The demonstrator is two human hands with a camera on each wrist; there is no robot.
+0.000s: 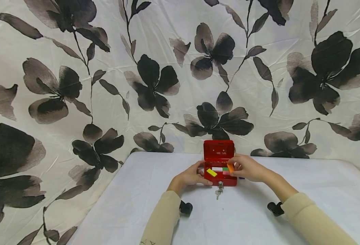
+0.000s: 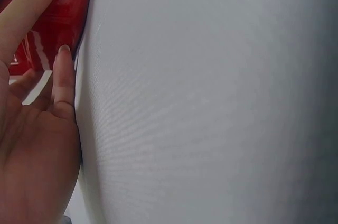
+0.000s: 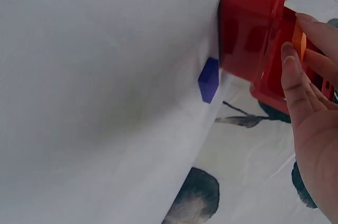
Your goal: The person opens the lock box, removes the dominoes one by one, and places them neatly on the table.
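Note:
A small red cash box (image 1: pixel 229 182) stands on the table with its lid (image 1: pixel 219 149) raised. My left hand (image 1: pixel 190 176) grips its left side, thumb toward the front, other fingers along the side wall. Between thumb and fingertips, my right hand (image 1: pixel 249 168) pinches an orange block (image 1: pixel 230 167) over the right part of the box. Inside the box show a yellow block (image 1: pixel 212 173) lying slanted, a white block (image 1: pixel 217 169), a green block (image 1: pixel 225 169) and a pink block (image 1: pixel 226 173). The right wrist view shows the orange block (image 3: pixel 299 42) between the fingers.
Keys (image 1: pixel 218 193) hang from the front lock of the box. A purple block (image 3: pixel 208 80) lies on the white tablecloth (image 1: pixel 229 221) beside the box's right side. Behind the table's back edge hangs a floral cloth (image 1: pixel 174 34).

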